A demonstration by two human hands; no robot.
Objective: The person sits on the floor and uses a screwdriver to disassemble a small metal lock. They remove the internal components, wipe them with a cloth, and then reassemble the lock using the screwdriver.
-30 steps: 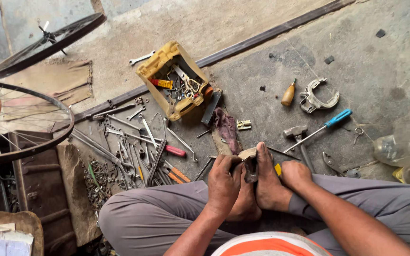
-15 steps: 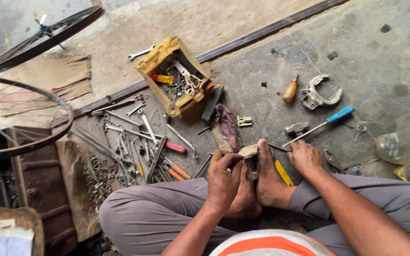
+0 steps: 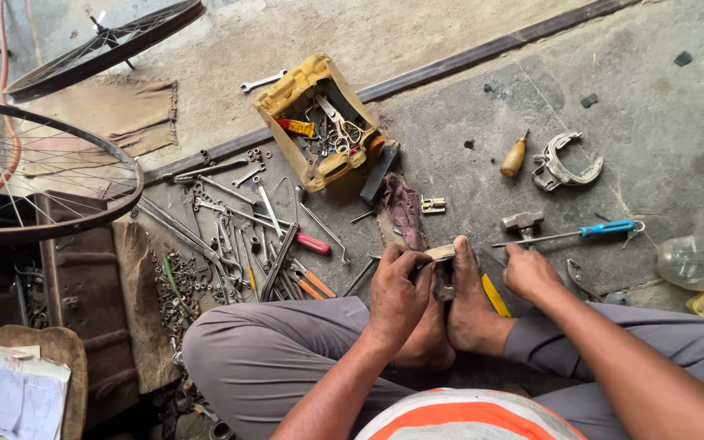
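Sat cross-legged on rough grey concrete floor, in smooth grey trousers and an orange-and-white striped top, the latter cut off by the bottom edge. Left hand curled tight around a small metal part, pressed against a bare foot; dark and stubby, its pale flat top just showing above the fingers, its exact shape hidden by the grip. Right hand loosely bent, knuckles up, just right of the foot and near a flat yellow strip; whether anything lay under the palm, impossible to tell. Just beyond that hand, a small hammer head and a slim screwdriver with a blue handle. Left of the knees, a dense scatter of dull steel spanners and rods, one tool with a red grip, plus a heap of tiny nuts too small to tell apart. Farther out, a crumpled maroon rag, a worn yellow plastic box crammed with tangled tools, a wooden-handled awl and a curved grey metal bracket. At the left edge, two spoked wheel rims, both cut off. At the right edge, clear plastic bottles, blurred.
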